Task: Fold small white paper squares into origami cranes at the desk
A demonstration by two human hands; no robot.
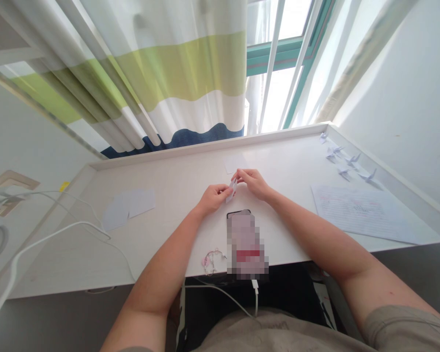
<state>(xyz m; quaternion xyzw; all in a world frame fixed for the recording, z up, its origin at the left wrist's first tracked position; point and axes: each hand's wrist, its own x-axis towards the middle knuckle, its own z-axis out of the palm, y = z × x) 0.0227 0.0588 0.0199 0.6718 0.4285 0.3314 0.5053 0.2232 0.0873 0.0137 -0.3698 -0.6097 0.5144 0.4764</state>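
Both of my hands meet over the middle of the white desk [168, 205]. Between them is a small folded piece of pale paper [231, 189]. My left hand [213, 197] pinches its lower left side with closed fingers. My right hand [252, 181] pinches its upper right end. The folded paper is held a little above the desk top, just beyond a phone [244, 242] that lies flat in front of me.
Loose paper squares lie at the left [130, 205] and one behind my hands [235, 163]. Several folded paper cranes [346, 164] line the right rim, near a written sheet [363, 211]. White cables [58, 232] cross the left side. A small bracelet [212, 258] lies beside the phone.
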